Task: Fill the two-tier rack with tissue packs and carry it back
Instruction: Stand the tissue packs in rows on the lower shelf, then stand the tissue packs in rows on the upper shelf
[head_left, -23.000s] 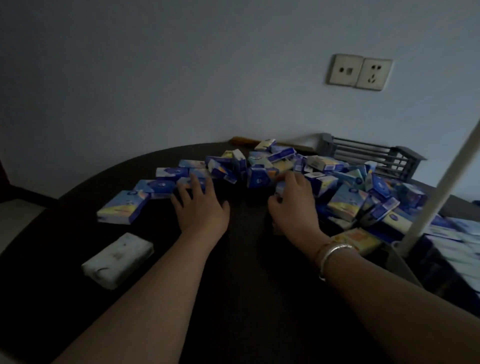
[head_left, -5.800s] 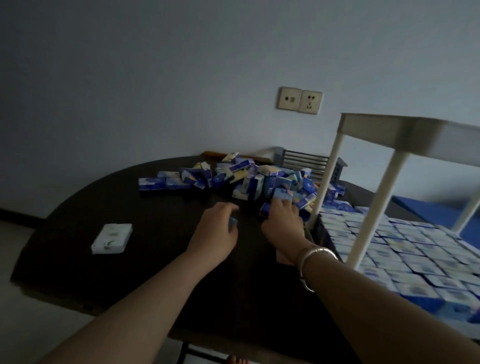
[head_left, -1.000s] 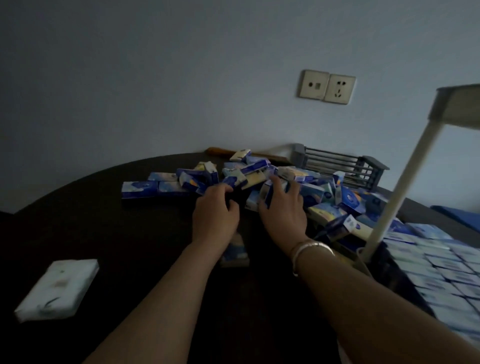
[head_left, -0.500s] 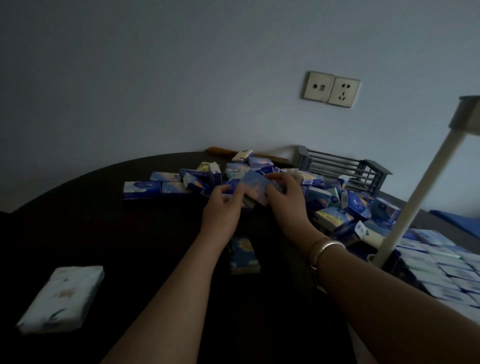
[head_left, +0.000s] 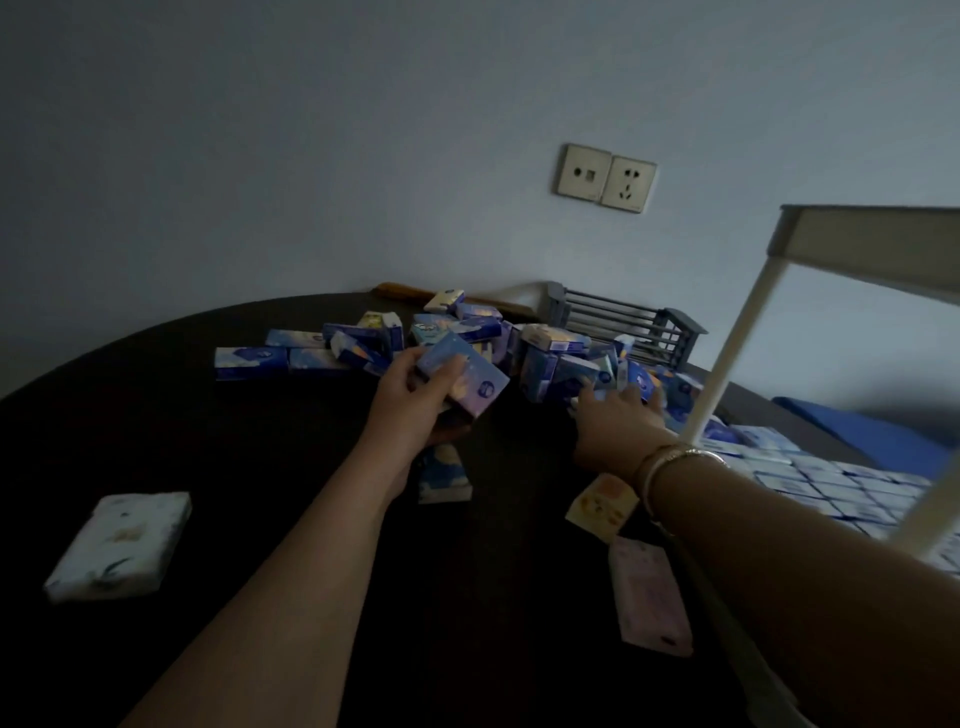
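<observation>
At the lower left of the frame one white pack (head_left: 120, 545) with a faint leaf print lies flat and alone on the dark round table (head_left: 260, 467), its long axis running from lower left to upper right; well apart from it, across the upper middle, you have a heap of tissue packs (head_left: 467, 338), too many and too jumbled to count, blue and white with some yellow faces, pointing every way, a few on edge.

Your left hand (head_left: 415, 400) grips one blue pack (head_left: 465, 376) with a lilac face and a small round mark, fingers and thumb curled round it, lifted off the table in front of the heap; its long axis slants from upper left to lower right.

Below that hand one blue-and-white pack (head_left: 444, 475) lies flat, long axis pointing away from you; right of it one yellow pack (head_left: 602, 506) and one pale pink pack (head_left: 652, 597) lie flat, the pink one long towards you.

Your right hand (head_left: 618, 421), two bangles (head_left: 675, 457) at the wrist, reaches into the heap's right side with fingers spread straight on the packs, holding nothing.

At the right the white two-tier rack (head_left: 727, 374) stands on the table; its lower tier holds close rows of packs (head_left: 810, 478) lying flat; two posts and the upper tier's edge show.
</observation>
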